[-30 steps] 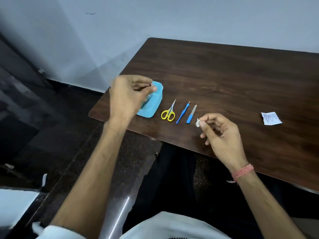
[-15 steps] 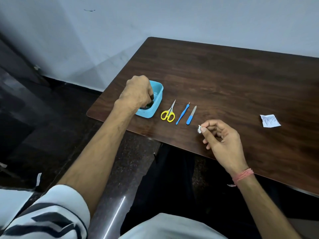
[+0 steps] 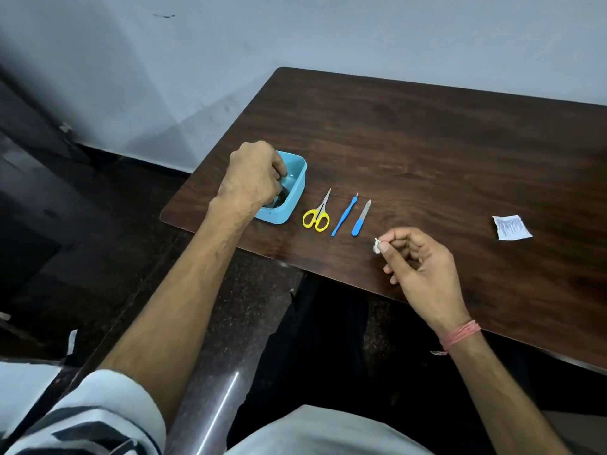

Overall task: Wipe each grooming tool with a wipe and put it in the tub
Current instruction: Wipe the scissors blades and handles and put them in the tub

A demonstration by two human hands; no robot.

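Blue tub (image 3: 297, 178) at left centre of the frame, near the left edge of the worktop (image 3: 427, 152); something dark lying on its floor, mostly hidden by the left hand (image 3: 253, 177), so not identifiable. Left hand reaching down into the tub, fingers curled over its interior; whether grasping a tool or already released, cannot tell. Three tools not yet in the tub, lined up just right of it and apart from one another: yellow-handled scissors (image 3: 317, 213), a slim blue-handled tool (image 3: 343, 215), a blue-handled nail file (image 3: 360, 218). Judged progress: one tool apparently being deposited, three left to wipe and put away. Small white wipe (image 3: 376, 246) pinched between thumb and forefinger tips of the right hand (image 3: 423, 270), lower centre-right, just beyond the file, other fingers loosely curled. Torn white sachet (image 3: 510, 227) lying well apart at the right of the frame. Against a second ago: left hand then raised above the tub with a small metal tool pinched in the fingers, now lowered inside. Right hand and wipe about as before; three tools and sachet unmoved.
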